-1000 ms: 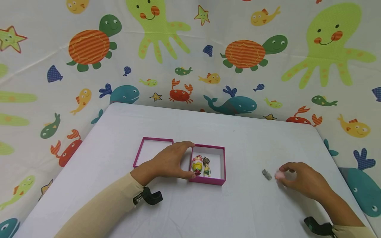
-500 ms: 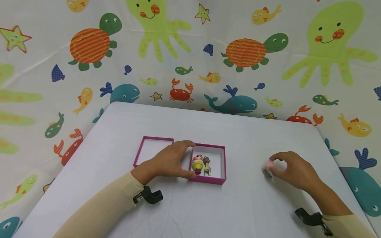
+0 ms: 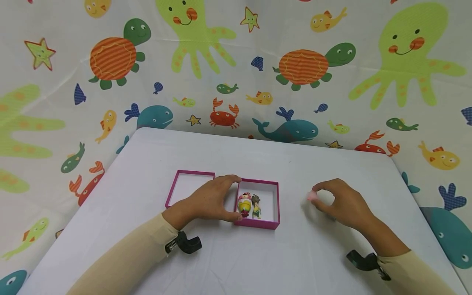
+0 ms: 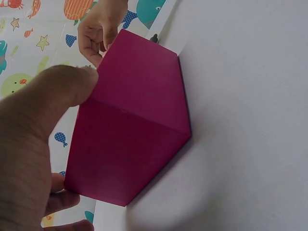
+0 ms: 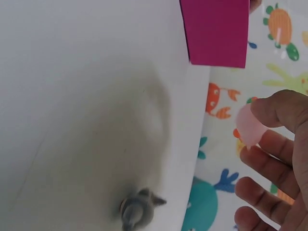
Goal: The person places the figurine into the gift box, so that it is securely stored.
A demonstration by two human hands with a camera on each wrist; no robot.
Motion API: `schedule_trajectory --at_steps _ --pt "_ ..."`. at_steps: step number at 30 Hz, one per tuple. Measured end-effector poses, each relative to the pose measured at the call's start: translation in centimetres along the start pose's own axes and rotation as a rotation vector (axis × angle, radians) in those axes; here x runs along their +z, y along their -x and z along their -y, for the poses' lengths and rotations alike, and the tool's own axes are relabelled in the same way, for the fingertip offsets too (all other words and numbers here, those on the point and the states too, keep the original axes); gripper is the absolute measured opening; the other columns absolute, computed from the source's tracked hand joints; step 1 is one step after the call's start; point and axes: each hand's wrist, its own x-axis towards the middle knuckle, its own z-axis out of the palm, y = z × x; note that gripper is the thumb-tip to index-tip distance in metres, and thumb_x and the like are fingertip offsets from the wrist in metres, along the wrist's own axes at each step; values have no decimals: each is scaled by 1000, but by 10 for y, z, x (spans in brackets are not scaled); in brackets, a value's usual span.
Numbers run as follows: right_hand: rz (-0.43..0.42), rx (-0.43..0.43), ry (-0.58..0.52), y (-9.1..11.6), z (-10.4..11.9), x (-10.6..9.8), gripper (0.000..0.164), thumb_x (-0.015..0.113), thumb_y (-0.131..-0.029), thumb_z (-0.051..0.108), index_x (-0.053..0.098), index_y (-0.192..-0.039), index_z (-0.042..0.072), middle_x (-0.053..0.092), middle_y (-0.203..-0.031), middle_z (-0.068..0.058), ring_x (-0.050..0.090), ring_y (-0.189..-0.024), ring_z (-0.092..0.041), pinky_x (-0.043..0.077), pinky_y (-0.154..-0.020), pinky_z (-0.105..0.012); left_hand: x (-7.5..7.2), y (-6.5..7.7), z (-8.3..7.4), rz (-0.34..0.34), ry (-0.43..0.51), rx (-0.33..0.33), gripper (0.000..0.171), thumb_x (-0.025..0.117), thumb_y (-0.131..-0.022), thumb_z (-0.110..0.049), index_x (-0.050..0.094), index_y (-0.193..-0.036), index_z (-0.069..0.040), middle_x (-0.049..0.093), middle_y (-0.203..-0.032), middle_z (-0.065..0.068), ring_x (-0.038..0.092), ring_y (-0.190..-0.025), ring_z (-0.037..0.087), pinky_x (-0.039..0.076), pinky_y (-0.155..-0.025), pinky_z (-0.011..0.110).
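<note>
My left hand (image 3: 206, 200) grips the left side of an open magenta box (image 3: 258, 224), thumb at the front corner and fingers at the back one. Inside it lie two small figurines: one with a yellow body and red-pink top (image 3: 244, 205), and a slimmer one with a brown head (image 3: 256, 206). To the box's right, my right hand (image 3: 344, 207) pinches a small pale pink toy (image 5: 250, 124) between thumb and fingers, held up over the table. A small grey toy (image 5: 138, 210) is on the table, mostly hidden under that hand in the head view.
A shallow magenta-edged lid (image 3: 172, 188) lies left of the box, partly behind my left hand. White cloth covers the table (image 3: 155, 266). A curtain with sea animals (image 3: 228, 53) hangs along the back and sides.
My right hand has carried the pink toy leftward toward the box, passing over the grey toy. The left hand and box have stayed in place.
</note>
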Motion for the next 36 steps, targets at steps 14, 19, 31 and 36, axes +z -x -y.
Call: schedule_trajectory --at_steps 14,19,31,36 --pt "-17 -52 -41 -12 29 13 37 83 -87 37 76 -117 17 69 -116 -4 58 -117 -29 57 -86 -56 2 -1 1 -1 -4 -1 106 84 -68 -65 43 -154 -21 46 -155 0 43 -142 23 43 -110 50" --pt "-18 -74 -40 -15 40 16 40 83 -87 38 76 -119 17 69 -117 -3 58 -118 -28 58 -86 -55 2 0 1 2 -1 -8 107 85 -67 -66 43 -154 -21 46 -155 0 43 -142 23 43 -110 51" --pt "-19 -187 -62 -20 62 25 39 84 -85 41 77 -116 20 70 -110 7 59 -114 -20 60 -82 -45 2 0 1 -2 0 4 106 84 -67 -66 43 -154 -20 46 -156 1 43 -143 24 41 -112 51" --pt "-20 -233 -80 -21 69 28 36 85 -85 39 76 -115 21 69 -110 9 58 -114 -17 60 -83 -43 2 0 1 -3 -2 -1 106 84 -67 -66 43 -154 -20 46 -156 1 42 -143 24 41 -112 51"
